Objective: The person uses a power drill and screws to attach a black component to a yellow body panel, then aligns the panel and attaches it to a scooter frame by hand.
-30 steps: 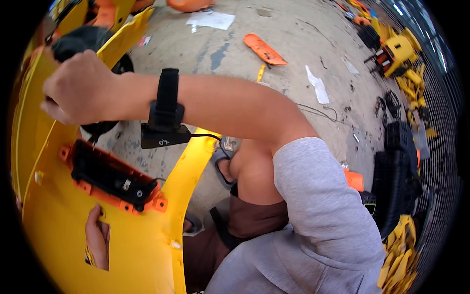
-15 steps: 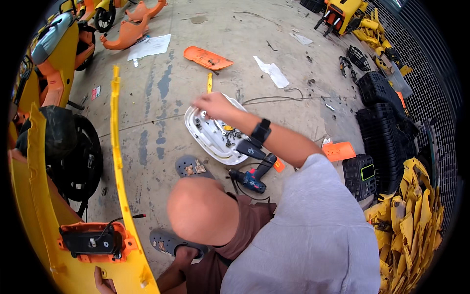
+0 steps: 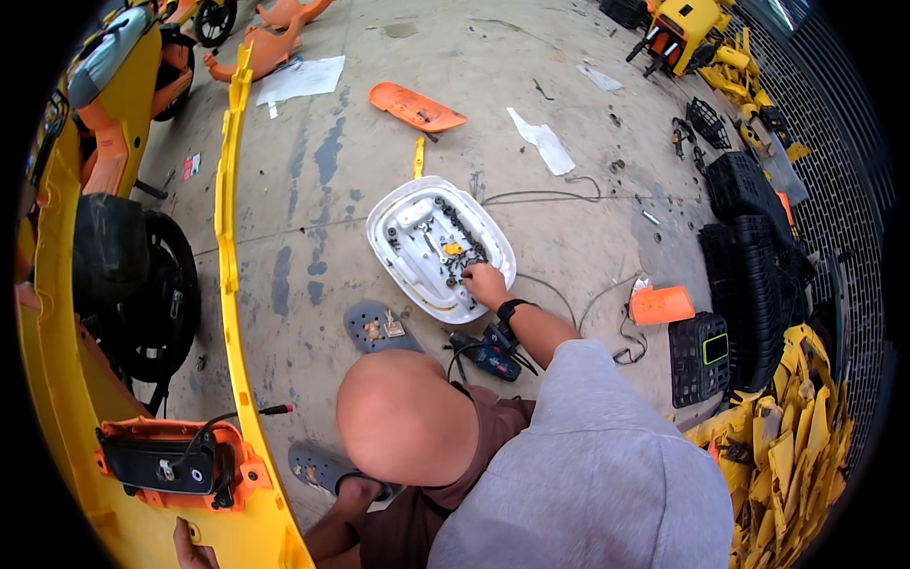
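The right hand (image 3: 485, 283) reaches into the white plastic tray (image 3: 408, 266) on the concrete floor (image 3: 588, 237), fingers curled over small screws; whether it grips one I cannot tell. The left hand (image 3: 190, 545) touches the yellow scooter panel (image 3: 227, 237). A cordless drill (image 3: 488, 353) lies near the tray.

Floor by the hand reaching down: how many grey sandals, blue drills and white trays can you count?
grey sandals: 2
blue drill: 1
white tray: 1
Total: 4
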`<act>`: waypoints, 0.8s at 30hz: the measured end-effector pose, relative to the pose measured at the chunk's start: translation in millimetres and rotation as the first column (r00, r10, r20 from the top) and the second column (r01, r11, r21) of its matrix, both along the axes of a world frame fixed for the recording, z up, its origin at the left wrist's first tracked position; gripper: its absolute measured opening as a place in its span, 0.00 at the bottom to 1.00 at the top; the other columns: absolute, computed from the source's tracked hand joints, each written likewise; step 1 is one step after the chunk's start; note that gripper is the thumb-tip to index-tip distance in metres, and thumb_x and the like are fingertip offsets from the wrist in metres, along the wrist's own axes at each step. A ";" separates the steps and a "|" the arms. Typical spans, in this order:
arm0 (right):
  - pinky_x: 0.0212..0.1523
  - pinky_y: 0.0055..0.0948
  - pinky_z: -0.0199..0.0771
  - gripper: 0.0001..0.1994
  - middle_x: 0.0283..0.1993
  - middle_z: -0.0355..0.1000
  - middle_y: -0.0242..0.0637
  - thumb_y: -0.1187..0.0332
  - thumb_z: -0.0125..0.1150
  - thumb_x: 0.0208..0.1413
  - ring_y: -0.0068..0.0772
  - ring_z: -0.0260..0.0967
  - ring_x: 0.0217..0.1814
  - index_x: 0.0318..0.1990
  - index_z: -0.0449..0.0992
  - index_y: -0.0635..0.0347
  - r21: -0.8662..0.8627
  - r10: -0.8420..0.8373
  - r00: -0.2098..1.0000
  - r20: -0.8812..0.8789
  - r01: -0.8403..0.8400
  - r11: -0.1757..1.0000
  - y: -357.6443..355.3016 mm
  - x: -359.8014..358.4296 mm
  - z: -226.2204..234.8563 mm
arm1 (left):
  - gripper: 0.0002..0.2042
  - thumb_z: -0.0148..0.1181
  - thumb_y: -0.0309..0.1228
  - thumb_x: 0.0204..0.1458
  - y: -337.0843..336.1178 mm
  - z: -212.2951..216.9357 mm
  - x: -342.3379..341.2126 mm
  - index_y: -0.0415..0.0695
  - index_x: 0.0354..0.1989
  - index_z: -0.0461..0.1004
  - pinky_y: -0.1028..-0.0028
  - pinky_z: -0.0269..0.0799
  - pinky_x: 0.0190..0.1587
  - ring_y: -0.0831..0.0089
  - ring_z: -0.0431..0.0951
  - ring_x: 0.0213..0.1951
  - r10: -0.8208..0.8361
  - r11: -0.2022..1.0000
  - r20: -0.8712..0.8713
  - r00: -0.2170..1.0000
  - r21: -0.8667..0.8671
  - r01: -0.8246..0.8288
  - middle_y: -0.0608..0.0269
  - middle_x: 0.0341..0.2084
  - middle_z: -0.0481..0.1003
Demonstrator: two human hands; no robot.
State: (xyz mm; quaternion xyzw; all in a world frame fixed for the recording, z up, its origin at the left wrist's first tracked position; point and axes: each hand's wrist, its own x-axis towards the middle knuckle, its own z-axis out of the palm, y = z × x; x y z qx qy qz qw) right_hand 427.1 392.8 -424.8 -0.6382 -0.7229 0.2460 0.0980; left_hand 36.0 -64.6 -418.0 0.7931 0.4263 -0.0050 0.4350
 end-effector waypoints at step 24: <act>0.46 0.46 0.73 0.12 0.37 0.76 0.49 0.60 0.64 0.56 0.53 0.74 0.42 0.36 0.85 0.60 0.124 0.162 0.983 -0.091 -0.150 0.981 0.0 9.8 -13.4 | 0.09 0.51 0.37 0.64 69.0 354.8 -46.6 0.45 0.40 0.74 0.75 0.71 0.31 0.74 0.75 0.28 0.808 -0.260 0.124 -0.577 -0.803 -0.536 0.64 0.30 0.77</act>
